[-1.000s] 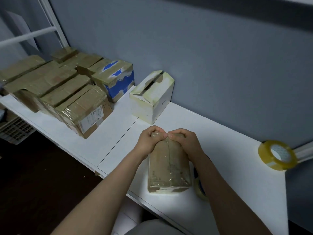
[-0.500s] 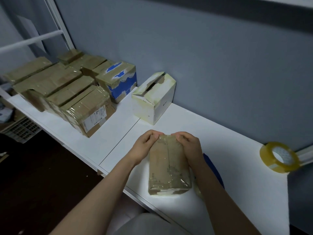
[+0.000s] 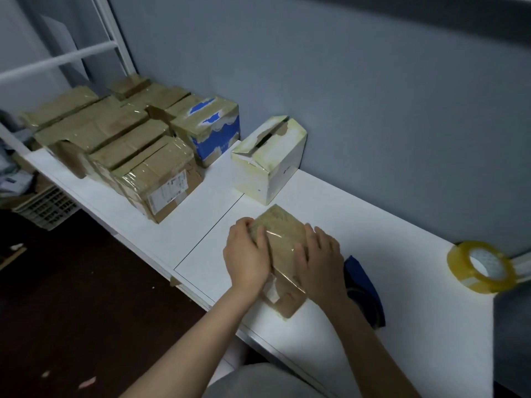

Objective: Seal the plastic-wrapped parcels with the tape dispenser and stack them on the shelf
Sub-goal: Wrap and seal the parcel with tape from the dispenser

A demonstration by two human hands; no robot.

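So the parcel [image 3: 283, 234] is sitting on the white table [image 3: 388, 231] near the front edge, turned a bit so one corner points at the far wall. The left hand [image 3: 247, 254] has its fingers curled over the left edge and grips it. The right hand [image 3: 321, 262] lies mostly flat on the right side, fingers fairly straight and pressing down. My guess is that's to hold the loose plastic tight and smooth before any tape goes on. A tape roll [image 3: 479, 265] stands far right, well apart, and something blue [image 3: 363, 288] peeks out just right of the parcel, maybe the dispenser, can't tell. Finished boxes [image 3: 115, 139] are packed together far left, probably to keep the work spot free. One [image 3: 163, 179] has a white shipping label, but the print is too small to read.
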